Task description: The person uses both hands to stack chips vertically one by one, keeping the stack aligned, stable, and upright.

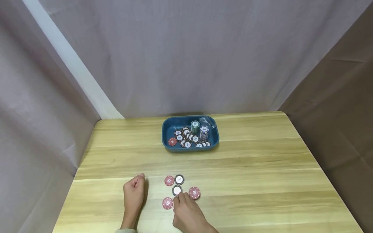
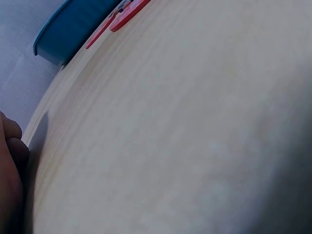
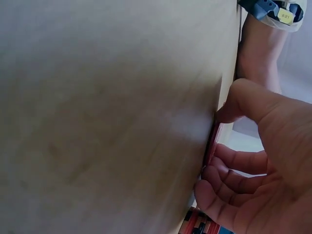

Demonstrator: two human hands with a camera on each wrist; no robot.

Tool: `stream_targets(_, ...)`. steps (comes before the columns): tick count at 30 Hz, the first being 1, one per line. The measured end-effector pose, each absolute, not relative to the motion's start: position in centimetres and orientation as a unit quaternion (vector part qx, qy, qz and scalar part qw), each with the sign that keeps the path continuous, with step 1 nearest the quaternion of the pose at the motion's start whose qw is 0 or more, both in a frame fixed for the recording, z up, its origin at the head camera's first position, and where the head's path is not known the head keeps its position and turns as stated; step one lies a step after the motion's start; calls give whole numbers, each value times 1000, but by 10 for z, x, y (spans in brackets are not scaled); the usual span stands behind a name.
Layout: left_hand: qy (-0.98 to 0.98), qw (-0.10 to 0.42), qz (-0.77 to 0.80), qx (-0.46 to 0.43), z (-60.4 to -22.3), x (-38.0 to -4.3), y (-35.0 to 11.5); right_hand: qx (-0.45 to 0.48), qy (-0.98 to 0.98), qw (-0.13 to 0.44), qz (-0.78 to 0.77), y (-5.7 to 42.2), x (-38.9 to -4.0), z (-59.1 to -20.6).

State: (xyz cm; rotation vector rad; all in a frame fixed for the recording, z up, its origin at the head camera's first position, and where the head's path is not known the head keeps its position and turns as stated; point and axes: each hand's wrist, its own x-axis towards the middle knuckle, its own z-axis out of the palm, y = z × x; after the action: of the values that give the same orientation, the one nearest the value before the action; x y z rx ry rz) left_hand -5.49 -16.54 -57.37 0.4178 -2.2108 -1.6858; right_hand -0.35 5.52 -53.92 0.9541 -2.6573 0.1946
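One round red plastic-looking chip (image 3: 212, 141) pinched by R hand (image 1: 189, 212); L hand (image 1: 134, 193) fisted, nothing visible inside; prob. best gripped by edges, tilted min.

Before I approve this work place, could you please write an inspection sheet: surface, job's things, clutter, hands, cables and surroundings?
Surface: wood-grain table, far corners rounded.
Job's things: red chips and two black-rimmed chips near the hands; blue tray beyond, holding loose chips and two upright stacks.
Clutter: crumpled clear plastic in the tray, beside the stacks.
Hands: left hand curled, nothing seen in it; right hand pinches one red chip, partly hidden.
Cables: nothing seen.
Surroundings: grey drapes behind and on the left; browner drape on the right.
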Motion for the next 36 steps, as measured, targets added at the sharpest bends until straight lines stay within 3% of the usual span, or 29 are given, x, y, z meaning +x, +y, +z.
stream_targets(7, -776, 178, -588, 144, -551, -51, -156, 354, -911, 185, 104, 59, 1, -538)
stream_targets(16, -771, 181, -593, 144, -539, -48, -154, 322, -922, 80, 199, 77, -4, -510)
stream_targets(22, -773, 188, -589, 143, -539, -48, -151, 301, -917, 134, 224, 92, -16, -505)
stream_targets(29, -776, 185, -584, 151, -570, -56, -160, 305, -893, 198, 264, 103, -26, -508)
stream_targets(36, -777, 187, -587, 133, -577, -56, -165, 295, -888, 206, 287, 113, -27, -516)
